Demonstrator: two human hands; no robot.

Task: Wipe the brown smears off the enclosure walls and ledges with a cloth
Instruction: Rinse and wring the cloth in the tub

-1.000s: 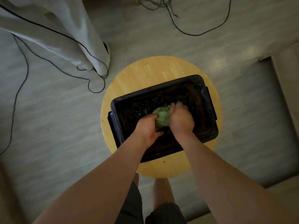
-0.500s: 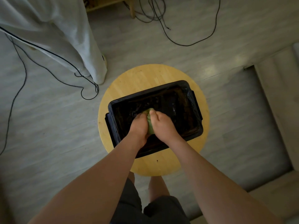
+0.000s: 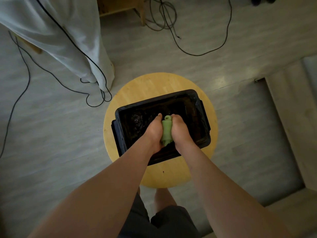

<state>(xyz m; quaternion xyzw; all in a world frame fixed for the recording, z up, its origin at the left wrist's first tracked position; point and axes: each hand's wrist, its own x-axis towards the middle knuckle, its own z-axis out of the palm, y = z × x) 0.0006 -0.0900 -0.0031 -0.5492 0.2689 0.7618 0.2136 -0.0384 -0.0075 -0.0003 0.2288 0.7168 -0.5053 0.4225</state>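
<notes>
A black rectangular bin [image 3: 197,100], the enclosure, stands on a round wooden stool [image 3: 137,90]. Its inside is dark and glossy; I cannot make out separate smears. A green cloth [image 3: 166,130], rolled into a tight bundle, sits over the middle of the bin. My left hand [image 3: 154,131] grips the cloth from the left and my right hand [image 3: 180,131] grips it from the right, fingers curled down round it. The hands hide the lower part of the cloth and the bin floor beneath.
Black cables [image 3: 197,54] loop over the grey floor behind and left of the stool. A white draped cloth [image 3: 72,35] hangs at the upper left. A wooden furniture leg [image 3: 142,16] stands at the top. A pale step [image 3: 295,121] runs along the right.
The cloth has gone from a loose crumple to a long tight roll between both hands. The hands have closed in on either side of it; the view has shifted slightly back.
</notes>
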